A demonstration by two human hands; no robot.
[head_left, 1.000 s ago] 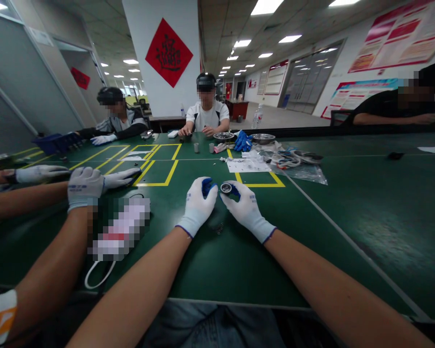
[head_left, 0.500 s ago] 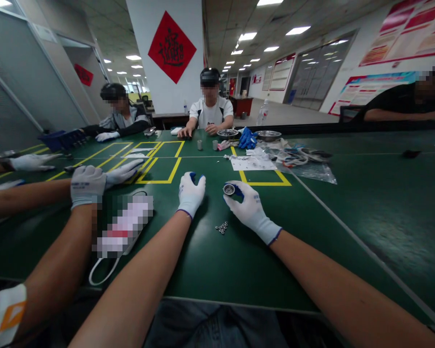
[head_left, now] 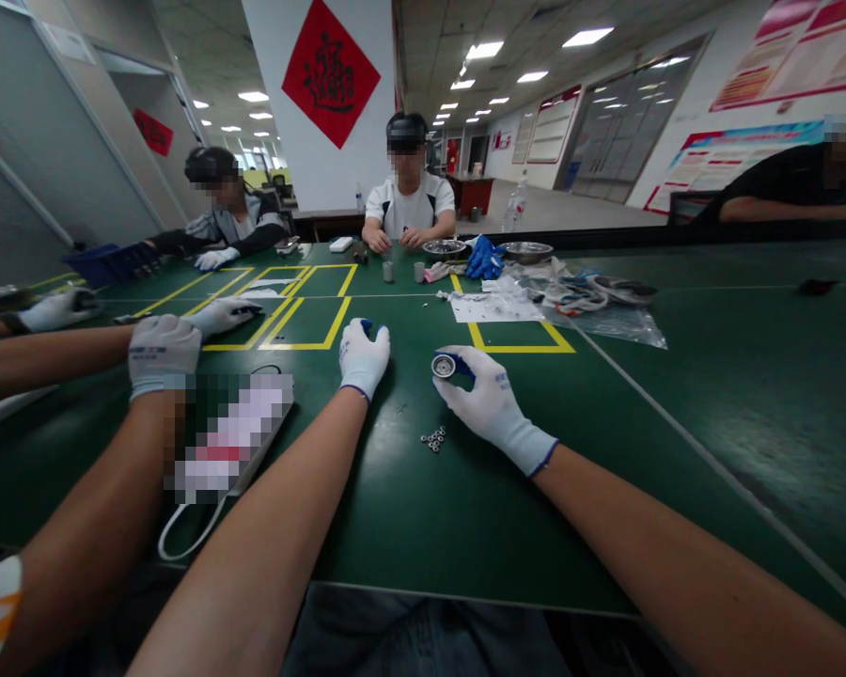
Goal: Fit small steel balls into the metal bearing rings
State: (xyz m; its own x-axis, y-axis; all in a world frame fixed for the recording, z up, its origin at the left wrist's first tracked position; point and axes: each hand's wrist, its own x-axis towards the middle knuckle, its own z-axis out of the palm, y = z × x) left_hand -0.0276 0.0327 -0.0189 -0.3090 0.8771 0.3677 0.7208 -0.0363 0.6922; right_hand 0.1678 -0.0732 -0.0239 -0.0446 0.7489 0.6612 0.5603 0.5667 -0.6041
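My right hand (head_left: 480,393), in a white glove with blue palm, grips a short round metal cylinder (head_left: 443,367) between thumb and fingers. The cylinder's round end faces me, with a pale rim and darker inside. Left of it, my left hand (head_left: 365,359), gloved alike, is low over the green table with fingers bent and thumb held apart. I see nothing in it, though its palm side is mostly hidden. A cluster of small metal rings (head_left: 434,439) lies below the cylinder, near my right wrist. Between my hands shows a faint thin mark (head_left: 400,409).
A white power strip (head_left: 250,437) lies left of my left forearm, close to a co-worker's gloved hand (head_left: 164,353). Farther off are two metal cylinders (head_left: 387,272), blue gloves (head_left: 485,257), metal bowls (head_left: 526,251), a white sheet (head_left: 497,308) and plastic bags (head_left: 620,320).
My hands keep nearly the same pose, the right still gripping the cylinder. The faint mark between them now shows. A co-worker's flat hand at left has curled and drawn back; the person opposite moved their hands.
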